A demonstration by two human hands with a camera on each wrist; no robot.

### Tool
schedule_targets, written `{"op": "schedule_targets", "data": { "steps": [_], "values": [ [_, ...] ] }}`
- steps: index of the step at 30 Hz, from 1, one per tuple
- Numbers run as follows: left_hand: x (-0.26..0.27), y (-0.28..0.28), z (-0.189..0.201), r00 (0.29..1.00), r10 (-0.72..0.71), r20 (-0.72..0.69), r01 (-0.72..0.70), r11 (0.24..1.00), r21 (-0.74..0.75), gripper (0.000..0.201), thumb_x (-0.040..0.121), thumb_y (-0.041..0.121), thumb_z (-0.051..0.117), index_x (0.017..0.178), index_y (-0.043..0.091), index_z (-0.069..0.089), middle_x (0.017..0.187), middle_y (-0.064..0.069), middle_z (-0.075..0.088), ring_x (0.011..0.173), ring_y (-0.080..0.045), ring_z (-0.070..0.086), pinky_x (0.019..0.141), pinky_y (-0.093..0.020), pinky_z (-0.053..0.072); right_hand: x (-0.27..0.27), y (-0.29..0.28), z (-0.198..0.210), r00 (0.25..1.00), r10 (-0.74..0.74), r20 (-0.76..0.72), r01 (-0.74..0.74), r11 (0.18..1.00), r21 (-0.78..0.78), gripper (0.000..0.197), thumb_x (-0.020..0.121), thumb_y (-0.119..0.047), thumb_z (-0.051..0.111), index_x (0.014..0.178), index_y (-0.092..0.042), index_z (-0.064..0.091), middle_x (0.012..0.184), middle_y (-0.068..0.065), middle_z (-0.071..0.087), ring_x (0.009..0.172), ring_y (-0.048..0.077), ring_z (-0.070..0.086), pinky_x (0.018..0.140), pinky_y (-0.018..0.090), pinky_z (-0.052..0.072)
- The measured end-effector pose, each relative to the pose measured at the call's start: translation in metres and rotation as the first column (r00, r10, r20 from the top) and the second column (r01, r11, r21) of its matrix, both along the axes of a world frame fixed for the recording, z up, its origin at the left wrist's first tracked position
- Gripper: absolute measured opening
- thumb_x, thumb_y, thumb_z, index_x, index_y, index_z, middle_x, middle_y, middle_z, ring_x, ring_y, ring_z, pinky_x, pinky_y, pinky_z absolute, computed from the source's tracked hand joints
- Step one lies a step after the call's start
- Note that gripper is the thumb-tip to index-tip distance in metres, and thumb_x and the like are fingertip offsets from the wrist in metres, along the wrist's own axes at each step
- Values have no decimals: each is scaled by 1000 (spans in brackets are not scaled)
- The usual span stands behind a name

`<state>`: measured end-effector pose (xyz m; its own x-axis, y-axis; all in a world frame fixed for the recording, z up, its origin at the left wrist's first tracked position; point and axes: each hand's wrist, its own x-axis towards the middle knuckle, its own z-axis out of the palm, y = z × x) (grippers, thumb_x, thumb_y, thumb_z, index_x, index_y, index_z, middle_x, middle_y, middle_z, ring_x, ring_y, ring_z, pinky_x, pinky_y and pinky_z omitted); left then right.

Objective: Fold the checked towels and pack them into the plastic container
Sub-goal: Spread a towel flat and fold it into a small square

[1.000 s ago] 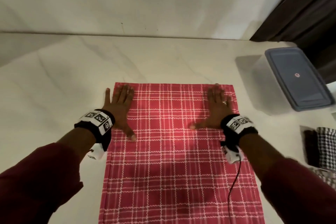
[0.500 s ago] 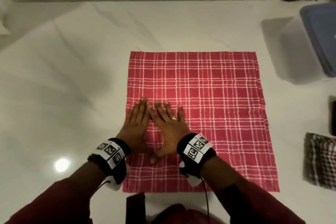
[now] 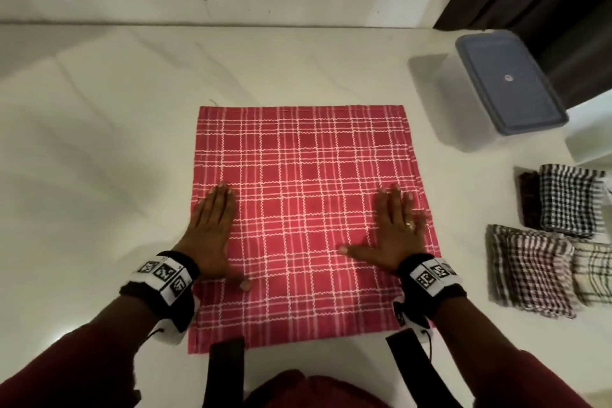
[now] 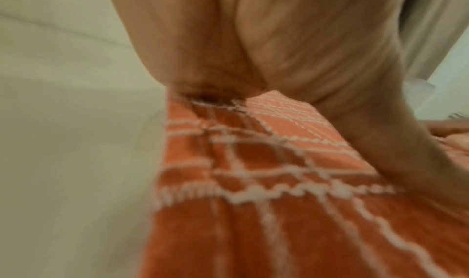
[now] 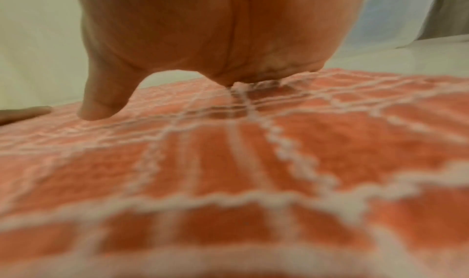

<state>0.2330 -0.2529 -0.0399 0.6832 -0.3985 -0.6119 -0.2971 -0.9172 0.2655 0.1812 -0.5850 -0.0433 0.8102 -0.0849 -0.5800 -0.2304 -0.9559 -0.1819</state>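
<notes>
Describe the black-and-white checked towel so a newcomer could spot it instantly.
Start at the lidded plastic container at the table's far right, then come toward the person past the red towel's right edge. Of the folded towels there, the black-and-white checked towel lies farthest away, its crisp small checks unlike the brownish towel nearer the person.

Person: wearing dark red sleeves (image 3: 66, 371). Black wristbands (image 3: 180, 300) are carrying white blocks printed with black square markers (image 3: 433, 275). A ring (image 3: 411, 224) is sitting on the right hand (image 3: 395, 232). Thin black cables (image 3: 430, 346) are trailing from both wrist units.
</notes>
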Motion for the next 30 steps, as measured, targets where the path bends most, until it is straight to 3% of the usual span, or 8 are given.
{"op": "schedule_targets", "data": {
  "steps": [5, 8, 10, 14, 19, 22, 25, 30],
  "values": [
    [-75, -7, 21, 999, -40, -13, 39, 996, -85, 139, 53, 92, 46, 126, 24, -50, 138, -10, -52, 130, -28, -46, 111, -55, -21, -38, 105, 18, 929, 357, 95, -368, 914, 171, 139, 54, -93, 50, 140, -26, -37, 145, 10, -44, 132, 34, -43, 100, 57, -32],
    [-121, 7, 6, 990, -26, -136, 15, 996, -87, 128, 47, 101, 19, 120, 23, -52, 132, -11, -58, 130, -33, -45, 114, -51, -16, -72, 164, 9, 836, 538, 105, -548, 816, 186, 139, 57, -86, 58, 146, -22, -27, 150, 11, -37, 136, 33, -38, 108, 62, -20],
    [-131, 20, -5, 989, 13, -145, -24, 997, -71, 129, 48, 91, 33, 117, 25, -54, 127, -4, -62, 129, -30, -47, 112, -46, -23, -89, 187, 0, 824, 561, 84, -566, 803, 187, 139, 57, -83, 62, 148, -19, -24, 151, 11, -35, 135, 33, -39, 109, 63, -15],
    [-133, 22, -21, 989, 84, -118, -98, 988, -118, 142, 42, 86, 46, 115, 24, -58, 125, -3, -64, 121, -22, -55, 90, -32, -45, -108, 190, -13, 868, 493, 56, -496, 854, 156, 143, 54, -84, 63, 146, -22, -27, 150, 4, -40, 133, 30, -42, 108, 62, -21],
    [-133, 16, -25, 974, 162, -156, -183, 975, -127, 157, 17, 105, 17, 127, 16, -51, 133, -7, -57, 124, -26, -53, 92, -37, -43, -129, 146, -19, 962, 268, 44, -270, 962, 39, 133, 55, -97, 38, 147, -24, -24, 153, 2, -34, 137, 29, -37, 112, 59, -15],
    [-137, 15, -22, 979, 165, -121, -183, 971, -152, 158, 25, 103, 33, 132, 17, -46, 137, -6, -54, 125, -25, -51, 89, -33, -46, -142, 104, -23, 994, 93, 49, -92, 996, -13, 120, 58, -99, 17, 147, -27, -23, 152, -1, -35, 137, 27, -37, 112, 53, -19],
    [-139, 16, -24, 982, 162, -94, -174, 976, -133, 159, 29, 100, 45, 130, 19, -48, 135, -5, -56, 124, -24, -52, 89, -35, -45, -145, 61, -27, 986, -144, 80, 147, 989, -30, 112, 67, -94, 23, 144, -31, -28, 152, -3, -36, 138, 24, -35, 112, 51, -20],
    [-140, 10, -20, 977, 204, -65, -208, 976, -72, 162, 25, 101, 43, 129, 19, -48, 139, -7, -52, 130, -28, -45, 103, -46, -31, -157, 19, -24, 922, -360, 143, 369, 928, -43, 126, 59, -97, 17, 147, -17, -25, 155, 8, -27, 143, 23, -25, 116, 51, -13]
  ]
}}
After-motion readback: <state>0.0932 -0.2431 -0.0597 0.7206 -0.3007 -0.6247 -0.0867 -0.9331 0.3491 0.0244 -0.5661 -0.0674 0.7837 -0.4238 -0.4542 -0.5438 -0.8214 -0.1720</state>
